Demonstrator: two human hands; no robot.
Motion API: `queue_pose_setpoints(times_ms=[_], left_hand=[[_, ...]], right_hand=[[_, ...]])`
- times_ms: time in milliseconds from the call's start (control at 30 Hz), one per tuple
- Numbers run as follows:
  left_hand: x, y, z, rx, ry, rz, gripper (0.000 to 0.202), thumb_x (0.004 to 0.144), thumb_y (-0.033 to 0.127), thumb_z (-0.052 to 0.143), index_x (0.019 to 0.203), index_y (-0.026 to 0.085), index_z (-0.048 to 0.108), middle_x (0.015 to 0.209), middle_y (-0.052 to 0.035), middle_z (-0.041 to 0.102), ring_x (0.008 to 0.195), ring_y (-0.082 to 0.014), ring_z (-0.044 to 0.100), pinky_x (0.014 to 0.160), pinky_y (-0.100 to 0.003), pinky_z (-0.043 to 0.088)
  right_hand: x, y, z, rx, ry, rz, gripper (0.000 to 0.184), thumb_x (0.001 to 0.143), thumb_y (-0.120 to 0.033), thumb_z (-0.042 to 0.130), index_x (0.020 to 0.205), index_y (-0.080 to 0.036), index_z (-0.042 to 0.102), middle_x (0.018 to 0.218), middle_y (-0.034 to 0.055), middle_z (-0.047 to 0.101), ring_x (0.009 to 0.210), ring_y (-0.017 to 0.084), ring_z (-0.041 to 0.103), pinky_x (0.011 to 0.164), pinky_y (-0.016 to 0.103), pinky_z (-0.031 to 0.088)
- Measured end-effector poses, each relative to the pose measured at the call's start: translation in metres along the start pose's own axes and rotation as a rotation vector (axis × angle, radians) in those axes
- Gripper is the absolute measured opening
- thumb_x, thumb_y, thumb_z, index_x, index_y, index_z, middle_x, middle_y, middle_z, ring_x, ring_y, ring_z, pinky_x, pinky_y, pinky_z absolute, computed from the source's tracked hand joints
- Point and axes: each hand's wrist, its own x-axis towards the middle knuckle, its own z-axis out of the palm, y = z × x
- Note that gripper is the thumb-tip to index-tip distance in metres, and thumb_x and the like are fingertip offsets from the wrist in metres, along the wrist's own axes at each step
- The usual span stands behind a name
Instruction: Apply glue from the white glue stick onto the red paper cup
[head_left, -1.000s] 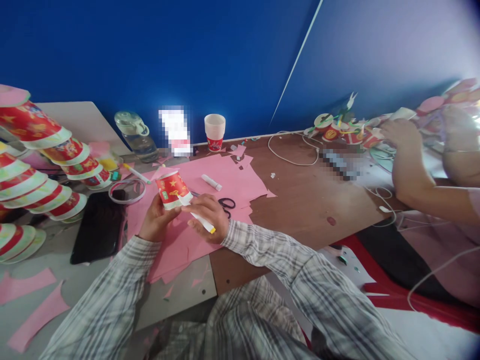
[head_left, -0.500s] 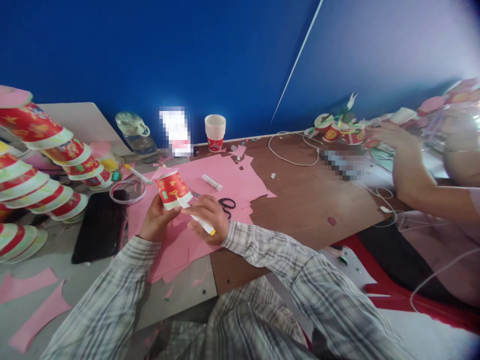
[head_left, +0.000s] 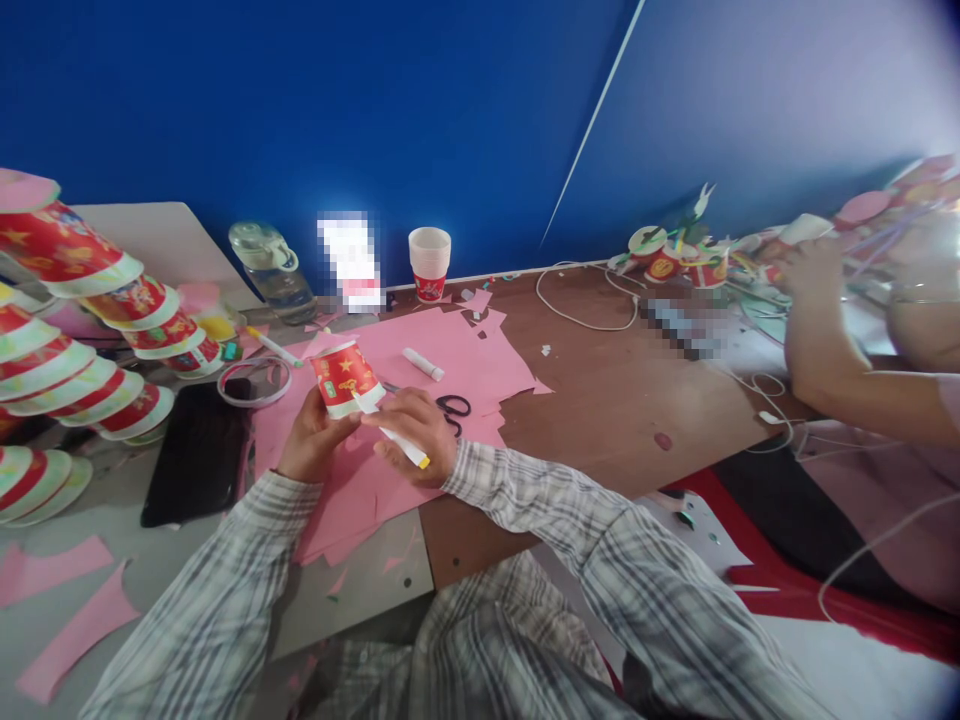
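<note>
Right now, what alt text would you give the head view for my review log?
A person's left hand holds a red paper cup tilted while the right hand presses a white glue stick against it, above pink paper sheets. Black scissors lie beside them; another person's hand is at far right.

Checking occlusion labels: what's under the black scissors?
Pink paper sheets lie under the scissors, over the brown table. The right hand covers part of the blades; anything beneath there is hidden.

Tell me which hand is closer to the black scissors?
Right. The right hand, holding a white stick, sits beside the scissors; the left hand holds the cup farther away.
</note>
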Motion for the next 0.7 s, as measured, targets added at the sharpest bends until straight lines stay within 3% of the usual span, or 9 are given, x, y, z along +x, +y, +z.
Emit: queue_pose_setpoints(times_ms=[700], left_hand=[[0.0009, -0.0019, -0.004, 0.158, -0.027, 0.069, 0.054, 0.057, 0.028, 0.069, 0.106, 0.015, 0.049, 0.101, -0.0105, 0.057, 0.09, -0.0235, 0.055, 0.084, -0.041, 0.038]], right_hand=[[0.0009, 0.0, -0.0007, 0.019, -0.009, 0.01, 0.03, 0.086, -0.029, 0.049, 0.112, -0.016, 0.056, 0.095, 0.0067, 0.061, 0.095, 0.017, 0.057, 0.094, 0.035, 0.046]])
